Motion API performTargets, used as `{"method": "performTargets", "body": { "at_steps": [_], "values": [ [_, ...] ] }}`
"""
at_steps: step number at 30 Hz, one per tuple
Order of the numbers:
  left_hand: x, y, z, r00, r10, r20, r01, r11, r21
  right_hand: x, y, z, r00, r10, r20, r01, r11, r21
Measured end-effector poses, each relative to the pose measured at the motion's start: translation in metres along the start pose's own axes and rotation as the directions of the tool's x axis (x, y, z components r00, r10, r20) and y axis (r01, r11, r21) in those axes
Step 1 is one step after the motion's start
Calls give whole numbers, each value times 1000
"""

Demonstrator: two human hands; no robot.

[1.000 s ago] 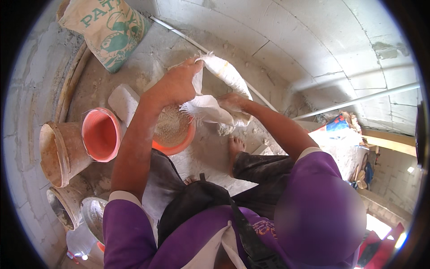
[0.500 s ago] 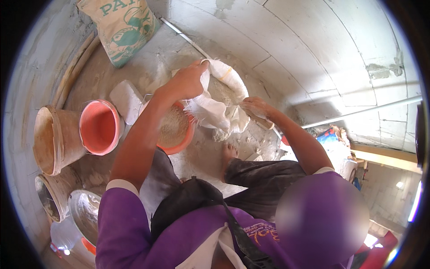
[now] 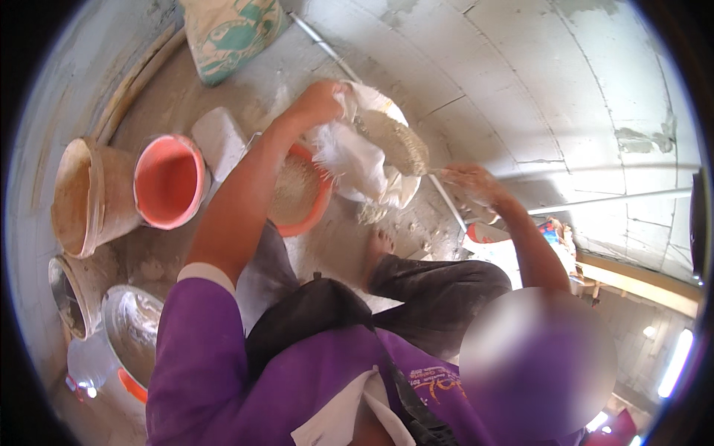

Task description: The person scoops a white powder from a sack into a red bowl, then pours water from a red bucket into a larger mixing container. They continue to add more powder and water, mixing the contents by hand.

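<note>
The right hand [image 3: 472, 186], earlier at the white sack [image 3: 364, 160], has drawn back and now lifts a trowel [image 3: 398, 141] heaped with what looks like sand. The left hand [image 3: 320, 100] has pulled the sack's mouth higher and wider.

A printed sack [image 3: 230, 33], beige with green markings, leans at the wall; an open white bag [image 3: 364, 160] holds sand.
</note>
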State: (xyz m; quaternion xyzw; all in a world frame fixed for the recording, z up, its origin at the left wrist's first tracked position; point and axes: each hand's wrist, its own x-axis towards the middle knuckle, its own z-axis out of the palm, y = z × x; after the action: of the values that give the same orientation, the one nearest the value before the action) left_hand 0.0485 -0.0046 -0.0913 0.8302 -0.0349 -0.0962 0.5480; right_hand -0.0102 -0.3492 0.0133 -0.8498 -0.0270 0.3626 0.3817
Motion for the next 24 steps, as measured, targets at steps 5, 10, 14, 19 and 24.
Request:
{"method": "performTargets", "body": {
  "at_steps": [5, 10, 14, 19, 24],
  "values": [
    [-4, 2, -26, 969, -228, 94, 238, 963, -125, -19, -57, 14, 991, 28, 130, -13, 993, -117],
    [-8, 1, -24, 989, -140, 53, 141, 990, -19, 4, -63, 63, 939, -149, 310, 236, 934, -266],
    [-11, 2, -26, 998, -50, 49, 47, 997, 58, 52, -31, 129, 869, -347, 352, 443, 863, -242],
    [-11, -4, -26, 1000, 13, 16, -15, 994, 109, 76, -46, 208, 915, -296, 275, 404, 694, -596],
    [-17, 13, -26, 998, 0, 63, -8, 993, 117, 66, -42, 226, 840, -508, 191, 436, 422, -794]
  ]
}}
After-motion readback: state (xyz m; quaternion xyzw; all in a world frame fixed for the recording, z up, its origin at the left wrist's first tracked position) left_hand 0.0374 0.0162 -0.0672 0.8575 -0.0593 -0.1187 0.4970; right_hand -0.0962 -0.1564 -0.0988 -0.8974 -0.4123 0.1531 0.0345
